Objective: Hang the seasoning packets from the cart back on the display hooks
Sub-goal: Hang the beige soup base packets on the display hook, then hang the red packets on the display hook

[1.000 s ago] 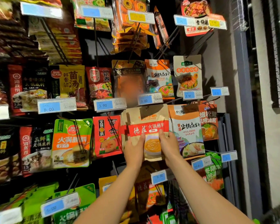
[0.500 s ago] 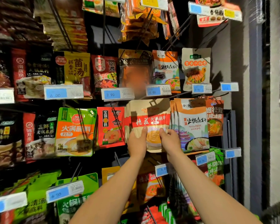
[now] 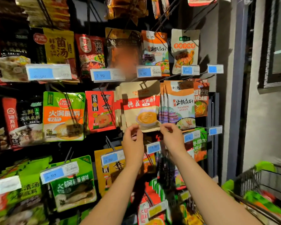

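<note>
A tan seasoning packet (image 3: 140, 109) with a red band and a picture of a sauce bowl hangs at the front of a stack on a display hook (image 3: 143, 86) in the middle row. My left hand (image 3: 133, 140) is just under its lower left corner, fingers loosely curled and barely at the bottom edge. My right hand (image 3: 170, 137) is at the lower right corner in the same loose curl, with nothing pinched between its fingers. Both forearms reach up from the bottom of the view.
Hooks with other packets surround it: a red packet (image 3: 101, 111) on the left, a white and orange stack (image 3: 178, 104) on the right, price tags (image 3: 143, 72) on the hook ends. A green-handled wire cart (image 3: 258, 184) stands at lower right, beside a grey wall.
Both hands have slid down from gripping the packet's lower sides to its bottom edge and loosened. The packet now hangs by itself. The view has moved closer and tilted down.
</note>
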Demonstrator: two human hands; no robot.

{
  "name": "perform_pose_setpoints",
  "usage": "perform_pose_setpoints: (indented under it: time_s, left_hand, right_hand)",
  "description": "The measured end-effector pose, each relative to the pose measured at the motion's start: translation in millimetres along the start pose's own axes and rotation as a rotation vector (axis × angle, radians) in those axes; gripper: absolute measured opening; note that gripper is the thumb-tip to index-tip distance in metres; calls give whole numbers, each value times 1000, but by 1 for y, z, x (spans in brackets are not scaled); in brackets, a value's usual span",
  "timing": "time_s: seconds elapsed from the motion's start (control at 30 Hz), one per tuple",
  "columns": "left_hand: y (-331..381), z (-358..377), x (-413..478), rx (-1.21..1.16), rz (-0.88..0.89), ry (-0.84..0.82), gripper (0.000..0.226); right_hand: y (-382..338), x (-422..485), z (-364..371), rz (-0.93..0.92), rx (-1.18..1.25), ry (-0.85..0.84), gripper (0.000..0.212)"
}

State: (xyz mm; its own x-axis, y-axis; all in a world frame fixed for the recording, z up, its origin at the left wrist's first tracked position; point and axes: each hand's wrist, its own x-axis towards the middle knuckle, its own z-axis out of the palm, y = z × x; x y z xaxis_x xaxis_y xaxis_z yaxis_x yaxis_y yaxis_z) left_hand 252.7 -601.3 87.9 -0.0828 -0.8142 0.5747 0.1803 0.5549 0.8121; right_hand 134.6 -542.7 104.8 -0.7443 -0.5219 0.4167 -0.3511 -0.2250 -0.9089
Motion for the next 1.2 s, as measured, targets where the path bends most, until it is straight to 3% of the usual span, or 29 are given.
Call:
perform_pose_setpoints:
  time_s: [0.07, 0.33, 0.43, 0.5, 0.7, 0.8, 0.9, 1.03, 1.2]
  left_hand:
    - [-8, 8, -30, -31, -57, -120, 9]
    - [-93, 88, -134, 16, -350, -567, 16]
    - [-137, 146, -138, 87, -271, -676, 12]
    - [-154, 183, -145, 90, -331, -724, 9]
    - [-113, 255, -171, 112, -509, -987, 11]
    - [-65, 272, -180, 191, -577, -1295, 21]
    - [-24, 301, -197, 190, -593, -1484, 20]
    - [-4, 345, -239, 158, -646, -1669, 18]
    - [23, 403, -306, 229, -532, -1881, 26]
  right_hand:
    - [12, -16, -20, -7, -19, -2, 11]
    - [131, -38, -138, 163, -126, 168, 14]
    - [183, -15, -182, 242, -152, 267, 20]
    - [210, -4, -211, 315, -205, 292, 23]
    - [186, -30, -289, 601, -339, 415, 19]
    - [159, -66, -323, 793, -296, 492, 14]
    - [120, -91, -354, 954, -201, 632, 14]
    - [92, -113, -403, 1057, -138, 778, 14]
    - [71, -140, -487, 1122, -125, 881, 8]
